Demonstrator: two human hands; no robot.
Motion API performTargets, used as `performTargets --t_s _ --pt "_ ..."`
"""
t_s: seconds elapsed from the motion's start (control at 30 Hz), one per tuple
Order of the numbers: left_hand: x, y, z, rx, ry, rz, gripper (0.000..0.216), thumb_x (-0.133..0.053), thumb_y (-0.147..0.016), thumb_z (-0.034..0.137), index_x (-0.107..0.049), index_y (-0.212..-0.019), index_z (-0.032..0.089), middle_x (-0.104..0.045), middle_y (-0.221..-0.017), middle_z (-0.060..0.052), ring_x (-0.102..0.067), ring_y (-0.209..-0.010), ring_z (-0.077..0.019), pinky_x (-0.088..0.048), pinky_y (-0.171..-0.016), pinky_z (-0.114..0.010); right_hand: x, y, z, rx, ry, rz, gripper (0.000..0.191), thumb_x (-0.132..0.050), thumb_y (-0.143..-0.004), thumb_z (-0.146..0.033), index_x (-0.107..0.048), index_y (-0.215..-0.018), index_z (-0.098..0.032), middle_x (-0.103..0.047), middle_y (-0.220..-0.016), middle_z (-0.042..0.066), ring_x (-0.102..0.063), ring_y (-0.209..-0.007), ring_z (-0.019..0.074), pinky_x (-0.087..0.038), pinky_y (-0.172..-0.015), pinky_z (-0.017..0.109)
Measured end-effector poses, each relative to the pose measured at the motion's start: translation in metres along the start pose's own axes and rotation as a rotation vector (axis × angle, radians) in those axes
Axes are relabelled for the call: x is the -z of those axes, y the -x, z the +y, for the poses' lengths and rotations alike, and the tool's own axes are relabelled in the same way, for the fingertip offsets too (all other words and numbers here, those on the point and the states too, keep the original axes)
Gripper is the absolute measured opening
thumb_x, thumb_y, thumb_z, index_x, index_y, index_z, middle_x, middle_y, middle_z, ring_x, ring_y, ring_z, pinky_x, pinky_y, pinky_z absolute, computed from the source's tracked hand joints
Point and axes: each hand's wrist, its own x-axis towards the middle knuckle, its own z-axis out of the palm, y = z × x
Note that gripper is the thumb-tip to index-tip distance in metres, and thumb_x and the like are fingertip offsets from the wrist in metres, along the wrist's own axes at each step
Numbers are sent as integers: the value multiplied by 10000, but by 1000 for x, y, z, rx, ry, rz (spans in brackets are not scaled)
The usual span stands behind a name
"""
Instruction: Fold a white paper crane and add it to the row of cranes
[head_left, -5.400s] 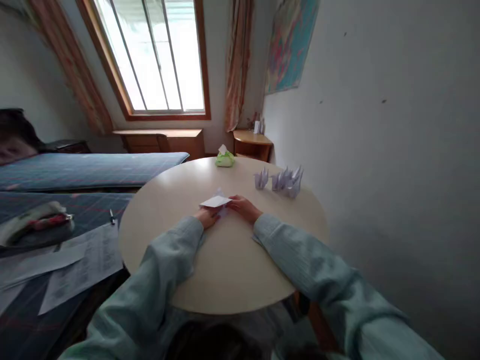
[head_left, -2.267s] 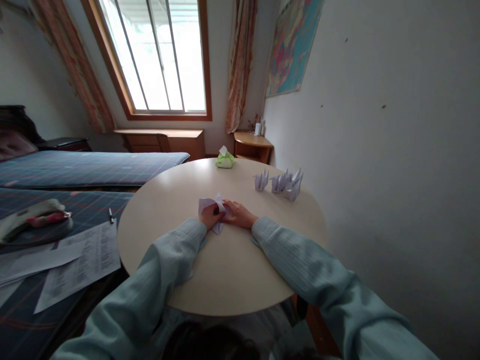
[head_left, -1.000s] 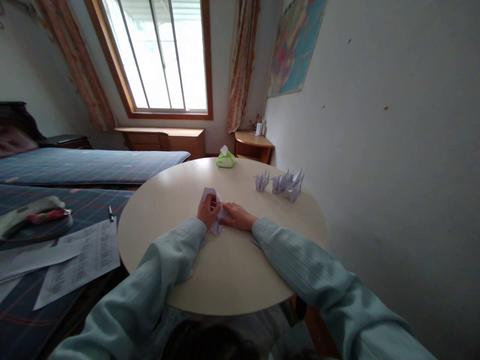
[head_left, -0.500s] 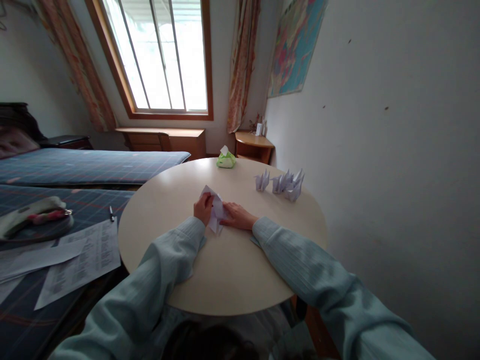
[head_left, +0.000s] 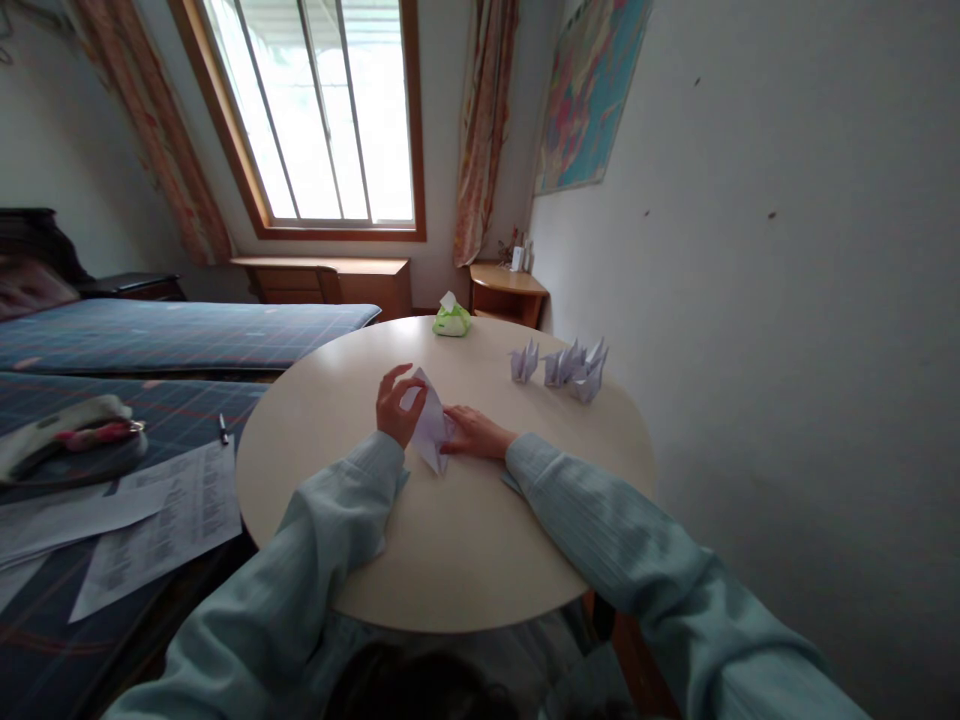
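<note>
A partly folded white paper (head_left: 431,428) stands on edge near the middle of the round beige table (head_left: 450,540). My left hand (head_left: 395,402) pinches its upper flap between thumb and fingers and lifts it off the table. My right hand (head_left: 471,432) lies low on the table and presses the paper's lower right part down. Both arms wear pale green sleeves.
Several folded paper cranes (head_left: 568,364) stand at the table's far right. A green tissue pack (head_left: 451,317) sits at the far edge. Printed sheets (head_left: 150,520), a pen (head_left: 223,429) and a pouch (head_left: 71,428) lie on the bed to the left. A wall runs along the right.
My left hand has raised the paper's flap from flat on the table to upright and opened it outward. My right hand has stayed pressing on the paper.
</note>
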Motion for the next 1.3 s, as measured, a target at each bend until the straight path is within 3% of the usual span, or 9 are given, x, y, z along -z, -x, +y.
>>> performTargets --t_s 0.23,0.4,0.5,0.6,0.73,0.8,0.93,1.07,1.3 --pt "-3 4 1 190 127 -162 129 -465 -731 256 -509 -820 174 -611 -875 -42 -574 -795 -131 -449 -733 -261 1 2 0 68 -62 -11 690 -601 -601 -467 -380 -1165 -138 -481 -1124 128 -446 -1025 230 -328 -890 360" --pt "-6 7 0 252 152 -134 155 -484 -717 274 -474 -840 180 -596 -854 -37 -572 -812 -133 -455 -723 -256 1 2 1 37 -130 2 708 -624 -572 -460 -375 -1161 -157 -486 -1124 108 -451 -1026 229 -324 -889 370" --pt "-7 6 2 252 218 -75 376 -563 -651 268 -420 -987 178 -554 -987 -64 -551 -873 -140 -463 -709 -254 0 3 2 40 -176 18 700 -626 -573 -454 -372 -1161 -172 -476 -1141 91 -440 -1043 217 -313 -901 358" --pt "-6 5 0 296 254 -180 575 -615 -594 272 -372 -1108 184 -559 -1011 -67 -571 -796 -136 -472 -666 -256 -1 3 2 39 -207 23 699 -625 -582 -441 -355 -1172 -179 -474 -1144 84 -440 -1044 208 -316 -899 346" --pt "-7 7 -10 383 125 -423 250 -582 -618 320 -586 -827 183 -634 -704 -11 -582 -653 -146 -466 -620 -260 0 2 1 12 -227 34 670 -648 -565 -401 -392 -1131 -149 -515 -1072 97 -480 -982 211 -359 -853 340" --pt "-7 8 -13 372 108 -478 140 -555 -638 301 -613 -711 197 -642 -673 0 -583 -654 -144 -462 -615 -245 1 3 0 -3 -256 72 654 -660 -556 -372 -404 -1113 -146 -525 -1054 91 -491 -967 202 -371 -841 328" --pt "-7 9 -13 323 169 -516 116 -523 -651 241 -631 -691 225 -660 -720 15 -580 -674 -124 -451 -629 -212 2 5 1 -29 -278 168 587 -646 -579 -322 -421 -1103 -182 -533 -1072 56 -495 -977 179 -367 -849 311" --pt "-8 11 -12 340 160 -525 131 -519 -651 285 -631 -651 217 -632 -595 25 -538 -558 -105 -413 -502 -183 0 4 5 -70 -228 215 489 -639 -591 -294 -493 -1043 -177 -575 -999 49 -521 -917 173 -381 -815 295" --pt "-9 14 -9 347 181 -560 179 -518 -643 330 -608 -587 185 -558 -479 35 -462 -463 -82 -351 -425 -174 0 3 7 -70 -186 203 371 -641 -599 -287 -566 -948 -184 -603 -887 28 -531 -831 151 -394 -744 260"
